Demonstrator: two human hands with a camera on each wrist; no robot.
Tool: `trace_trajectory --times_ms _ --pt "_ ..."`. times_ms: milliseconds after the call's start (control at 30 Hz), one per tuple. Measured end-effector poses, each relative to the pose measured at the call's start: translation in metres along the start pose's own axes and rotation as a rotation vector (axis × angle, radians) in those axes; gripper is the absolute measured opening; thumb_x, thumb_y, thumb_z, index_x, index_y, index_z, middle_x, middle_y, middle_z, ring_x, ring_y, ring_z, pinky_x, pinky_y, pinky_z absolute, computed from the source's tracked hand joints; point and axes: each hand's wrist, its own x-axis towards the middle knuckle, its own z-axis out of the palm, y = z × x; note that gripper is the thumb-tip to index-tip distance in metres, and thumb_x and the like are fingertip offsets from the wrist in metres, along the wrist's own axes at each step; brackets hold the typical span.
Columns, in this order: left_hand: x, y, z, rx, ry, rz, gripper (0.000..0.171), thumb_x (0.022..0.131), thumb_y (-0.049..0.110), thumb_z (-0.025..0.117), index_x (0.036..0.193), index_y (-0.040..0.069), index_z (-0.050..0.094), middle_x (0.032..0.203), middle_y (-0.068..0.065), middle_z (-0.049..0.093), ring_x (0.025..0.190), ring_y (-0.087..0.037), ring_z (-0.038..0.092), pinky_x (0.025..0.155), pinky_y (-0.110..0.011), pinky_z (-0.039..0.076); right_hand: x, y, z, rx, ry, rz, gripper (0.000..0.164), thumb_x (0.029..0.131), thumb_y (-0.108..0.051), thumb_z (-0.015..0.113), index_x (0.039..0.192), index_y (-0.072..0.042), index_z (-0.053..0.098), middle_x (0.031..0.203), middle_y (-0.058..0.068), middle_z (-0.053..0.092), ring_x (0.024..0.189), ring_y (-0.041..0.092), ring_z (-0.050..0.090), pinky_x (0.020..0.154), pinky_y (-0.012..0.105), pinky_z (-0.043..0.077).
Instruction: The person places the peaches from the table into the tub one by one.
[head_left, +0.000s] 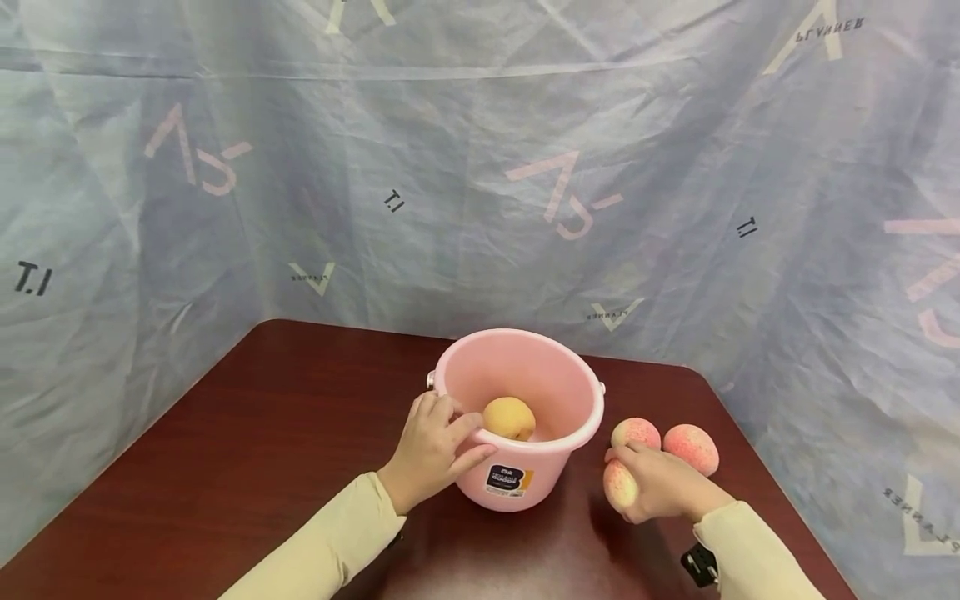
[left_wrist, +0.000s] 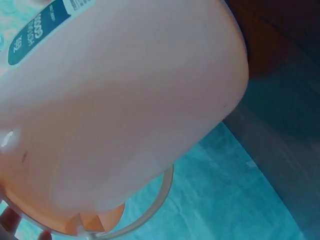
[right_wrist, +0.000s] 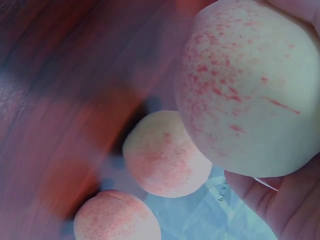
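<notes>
A pink bucket stands upright on the table with a yellow round fruit inside it. My left hand grips the bucket's near left rim, the thumb lying along the outside. The left wrist view is filled by the bucket's side, with fingertips at its rim in the lower left corner. In my right hand is a peach, pale with red speckles, held right of the bucket; the right wrist view shows this peach up close. Just behind that hand lie two more peaches, one paler and one redder.
The dark red-brown wooden table extends left of the bucket. Grey printed cloth hangs behind and along both sides. Beneath the right sleeve a small black device shows at the wrist.
</notes>
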Motion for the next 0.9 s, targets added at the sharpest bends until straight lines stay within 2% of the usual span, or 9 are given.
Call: trace_trajectory --times_ms 200,367,567,733,833,900 --pt "0.003 0.0 0.002 0.013 0.019 -0.012 0.053 0.098 0.053 0.036 0.087 0.01 0.064 0.081 -0.007 0.048 0.075 -0.025 0.045 0.072 -0.042 0.039 0.0 -0.001 -0.007 -0.026 0.05 -0.014 0.06 0.057 -0.025 0.079 0.111 -0.01 0.056 0.101 -0.001 0.056 0.077 0.008 0.054 0.06 0.03 0.048" --pt "0.004 0.0 0.002 0.021 0.026 -0.016 0.054 0.098 0.054 0.035 0.088 0.011 0.065 0.081 -0.006 0.049 0.076 -0.025 0.045 0.072 -0.042 0.039 -0.002 0.0 -0.011 -0.045 0.052 -0.01 0.06 0.056 -0.024 0.079 0.11 -0.009 0.057 0.1 0.0 0.055 0.078 0.011 0.055 0.064 0.032 0.048" --pt "0.002 0.001 0.002 0.025 0.037 -0.017 0.053 0.098 0.054 0.036 0.088 0.011 0.065 0.08 -0.006 0.048 0.074 -0.025 0.044 0.072 -0.042 0.039 -0.007 0.0 -0.016 -0.032 0.056 -0.017 0.059 0.058 -0.023 0.08 0.11 -0.009 0.057 0.102 0.001 0.054 0.082 0.011 0.054 0.068 0.032 0.049" --pt "0.0 0.001 0.005 0.028 0.061 0.0 0.053 0.098 0.053 0.037 0.088 0.01 0.065 0.079 -0.006 0.047 0.073 -0.024 0.043 0.071 -0.042 0.039 -0.01 0.0 -0.019 0.0 0.106 -0.032 0.058 0.058 -0.022 0.081 0.109 -0.01 0.057 0.102 0.001 0.052 0.081 0.009 0.053 0.066 0.029 0.049" --pt "-0.001 0.001 0.004 0.034 0.041 -0.006 0.053 0.099 0.053 0.036 0.087 0.01 0.065 0.079 -0.005 0.048 0.072 -0.024 0.043 0.071 -0.041 0.039 -0.01 0.0 -0.021 0.018 0.128 -0.043 0.059 0.058 -0.021 0.082 0.11 -0.011 0.058 0.104 0.001 0.052 0.08 0.008 0.053 0.065 0.028 0.048" --pt "-0.002 0.002 0.003 0.039 0.028 -0.008 0.053 0.099 0.052 0.035 0.087 0.011 0.065 0.078 -0.005 0.048 0.071 -0.024 0.043 0.07 -0.041 0.039 -0.008 0.001 -0.023 -0.016 0.128 -0.022 0.06 0.057 -0.024 0.082 0.111 -0.013 0.058 0.103 0.0 0.053 0.079 0.008 0.053 0.066 0.03 0.047"
